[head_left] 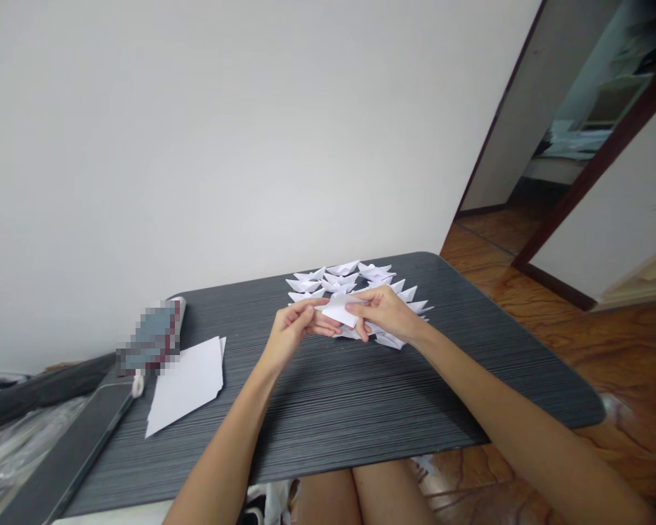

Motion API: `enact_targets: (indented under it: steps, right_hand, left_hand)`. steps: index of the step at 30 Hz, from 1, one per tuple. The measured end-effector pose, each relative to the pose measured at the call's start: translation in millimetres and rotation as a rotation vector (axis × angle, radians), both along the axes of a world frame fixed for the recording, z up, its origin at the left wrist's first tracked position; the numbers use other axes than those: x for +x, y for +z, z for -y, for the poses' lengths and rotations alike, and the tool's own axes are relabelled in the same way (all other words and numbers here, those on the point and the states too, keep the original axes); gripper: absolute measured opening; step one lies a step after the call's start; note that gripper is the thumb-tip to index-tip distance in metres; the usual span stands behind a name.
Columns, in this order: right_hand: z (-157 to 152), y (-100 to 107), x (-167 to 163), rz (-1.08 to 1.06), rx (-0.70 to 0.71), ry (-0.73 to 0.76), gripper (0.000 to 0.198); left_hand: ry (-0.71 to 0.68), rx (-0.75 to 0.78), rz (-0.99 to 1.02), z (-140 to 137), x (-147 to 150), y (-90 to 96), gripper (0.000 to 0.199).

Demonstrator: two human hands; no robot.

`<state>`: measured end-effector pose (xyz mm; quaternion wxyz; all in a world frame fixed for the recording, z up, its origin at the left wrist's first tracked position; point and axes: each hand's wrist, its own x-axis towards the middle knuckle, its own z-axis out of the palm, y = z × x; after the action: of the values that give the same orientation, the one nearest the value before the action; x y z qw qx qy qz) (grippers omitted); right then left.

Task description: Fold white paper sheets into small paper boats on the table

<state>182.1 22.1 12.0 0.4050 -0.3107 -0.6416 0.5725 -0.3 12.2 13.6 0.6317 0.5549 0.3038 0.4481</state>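
Folded paper [340,309], frame centre; left hand [297,319] and right hand [381,310] both pinched on it.
Risk: uneven tension could tear or skew creases; dipping either hand could crush nearby paper boats [343,269].

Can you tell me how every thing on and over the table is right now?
Held paper: folded
Left grip: pinching its left side
Right grip: pinching its right side
Paper boats: folded, on the table
Loose sheets: flat, overlapping
Pixelated object: can't tell
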Motion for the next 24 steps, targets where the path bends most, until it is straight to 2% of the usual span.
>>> enact_targets:
  steps: [3,9,15,24]
  right_hand:
    - [-0.4,0.1,-0.2,-0.006,-0.015,0.03,0.034]
    - [-0.2,1.1,2.5,0.02,0.003,0.064,0.032]
    - [-0.9,0.4,5.4,0.027,0.055,0.097,0.029]
    - [0.0,0.0,4.2,-0.039,-0.011,0.121,0.019]
  left_hand:
    - [-0.025,-0.039,-0.022,1.6,1.0,3.2,0.027]
    - [0.012,-0.114,0.002,3.6,0.5,5.7,0.021]
    - [0.006,-0.149,-0.019,5.2,-1.5,8.7,0.022]
    - [-0.038,-0.193,-0.013,6.2,-1.8,10.4,0.02]
